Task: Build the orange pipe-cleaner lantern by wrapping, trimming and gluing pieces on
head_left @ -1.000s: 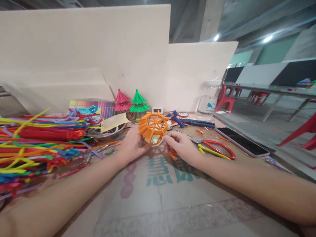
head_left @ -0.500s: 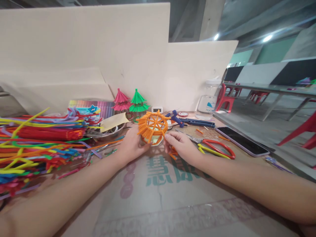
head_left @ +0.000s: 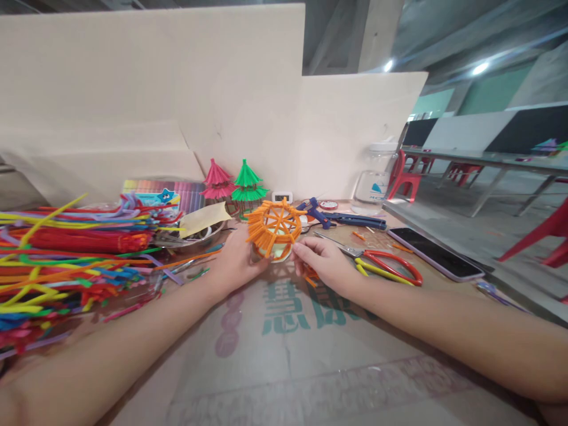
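The left hand (head_left: pixel 234 260) curls around an orange, spoked pipe-cleaner frame (head_left: pixel 261 234), strip-covered at left but bare between its right spokes, while the right hand (head_left: pixel 323 263) seemingly pinches its edge.

I saw solid orange on spoked model (head_left: pixel 278 220) at picture centre. Above it, slightly left: pink tiered model (head_left: pixel 216 177), green tiered model (head_left: pixel 245 178). Left edge: pipe cleaners (head_left: pixel 84 239) showed red, yellow, orange, blue, green, purple; markers (head_left: pixel 191 196) above ran yellow through pink to purple. Right of centre I noted blue glue gun (head_left: pixel 318 213), tool handles (head_left: pixel 386 255) in red and yellow, phone (head_left: pixel 433 253) with black screen, lilac rim. Bottom centre: brownish-grey sheet (head_left: pixel 284 355) bore green characters, purplish discs, purplish patterned band. Upper left: cream board (head_left: pixel 151 77).
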### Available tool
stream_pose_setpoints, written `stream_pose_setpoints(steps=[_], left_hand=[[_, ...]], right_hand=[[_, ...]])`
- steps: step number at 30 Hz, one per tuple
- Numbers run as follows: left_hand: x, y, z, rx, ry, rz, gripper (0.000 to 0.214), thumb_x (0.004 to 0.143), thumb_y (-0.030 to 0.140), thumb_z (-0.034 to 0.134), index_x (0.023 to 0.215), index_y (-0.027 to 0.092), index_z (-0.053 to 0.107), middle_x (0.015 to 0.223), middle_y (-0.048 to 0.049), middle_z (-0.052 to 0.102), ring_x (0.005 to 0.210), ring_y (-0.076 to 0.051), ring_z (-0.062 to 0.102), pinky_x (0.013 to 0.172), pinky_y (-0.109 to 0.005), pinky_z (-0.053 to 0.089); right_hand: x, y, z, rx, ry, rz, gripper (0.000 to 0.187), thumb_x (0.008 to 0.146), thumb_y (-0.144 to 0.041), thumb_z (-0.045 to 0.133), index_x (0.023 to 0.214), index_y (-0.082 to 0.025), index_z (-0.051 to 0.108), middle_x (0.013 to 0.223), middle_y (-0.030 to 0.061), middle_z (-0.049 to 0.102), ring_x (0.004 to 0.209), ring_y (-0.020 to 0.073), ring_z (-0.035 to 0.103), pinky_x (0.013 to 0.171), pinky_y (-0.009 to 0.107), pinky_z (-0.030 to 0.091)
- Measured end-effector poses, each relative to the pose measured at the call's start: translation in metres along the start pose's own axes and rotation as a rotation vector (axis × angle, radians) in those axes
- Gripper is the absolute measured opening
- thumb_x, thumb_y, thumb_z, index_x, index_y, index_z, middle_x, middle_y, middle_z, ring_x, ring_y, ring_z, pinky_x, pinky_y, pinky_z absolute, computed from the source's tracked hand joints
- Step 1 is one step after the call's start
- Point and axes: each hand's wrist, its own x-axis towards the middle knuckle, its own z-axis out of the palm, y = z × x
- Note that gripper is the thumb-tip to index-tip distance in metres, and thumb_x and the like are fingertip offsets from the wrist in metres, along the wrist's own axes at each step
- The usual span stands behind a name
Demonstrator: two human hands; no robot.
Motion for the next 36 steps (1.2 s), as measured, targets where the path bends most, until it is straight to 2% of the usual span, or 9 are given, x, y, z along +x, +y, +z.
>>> stream_pose_setpoints(steps=[10,20,36], left_hand=[[-0.0004,-0.0004,0.0008,-0.001,-0.002,0.0,0.041,0.085,0.037,0.059,0.123,0.02,0.055,0.124,-0.0112,0.061,0.12,-0.032,0.054,0.102,-0.047,0.043],[0.0001,0.0011,-0.0006,0.004,-0.006,-0.011,0.04,0.085,0.037,0.059,0.121,0.019,0.056,0.124,-0.0113,0.06,0.121,-0.031,0.054,0.103,-0.047,0.043],[-0.0003,0.0,0.0004,0.005,0.002,-0.012,0.045,0.086,0.039,0.059,0.125,0.019,0.053,0.126,-0.012,0.06,0.123,-0.032,0.053,0.104,-0.048,0.043]], right_hand=[[0.0001,-0.0008,0.0007,0.016,0.005,-0.002,0.041,0.084,-0.059,0.057,0.068,-0.021,0.055,0.056,-0.0023,0.057,0.052,0.0123,0.052,0.055,0.026,0.044],[-0.0008,-0.0042,0.0005,-0.045,0.011,-0.031,0.041,0.088,-0.053,0.054,0.062,-0.021,0.052,0.056,-0.0017,0.056,0.053,0.0119,0.052,0.056,0.025,0.044],[-0.0003,-0.0027,0.0003,-0.002,0.01,-0.013,0.037,0.089,-0.048,0.055,0.065,-0.02,0.054,0.055,-0.0022,0.057,0.051,0.0108,0.052,0.055,0.024,0.044]])
